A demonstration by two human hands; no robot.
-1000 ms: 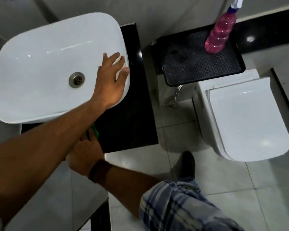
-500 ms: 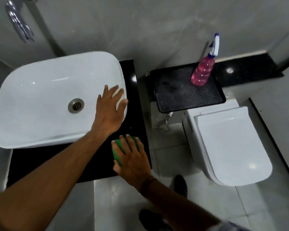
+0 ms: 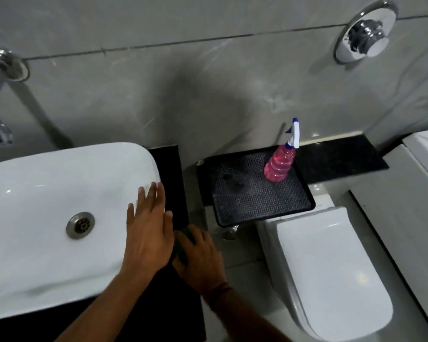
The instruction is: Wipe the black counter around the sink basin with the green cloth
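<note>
The left hand lies flat on the right rim of the white glazed ceramic sink basin, its fingers spread and reaching just over the edge. Judging by the pose, it is there to brace the body while the other hand works in the narrow gap beside the bowl.

The right hand presses palm-down on the crumpled green cloth, fingers curled over and bunching it against the glossy black stone worktop. Only a sliver of cloth shows, just ahead of the knuckles and touching the left hand's outer edge; the rest is hidden under the palm. This flat, covering hold seems meant to keep pressure on the cloth as it slides.

Ahead of the right fingers runs the bare strip of worktop toward the wall, likely the next stretch to wipe. Well off to their right a pink ribbed plastic spray bottle stands upright on a black perforated rubber mat, out of the wiping path.
</note>
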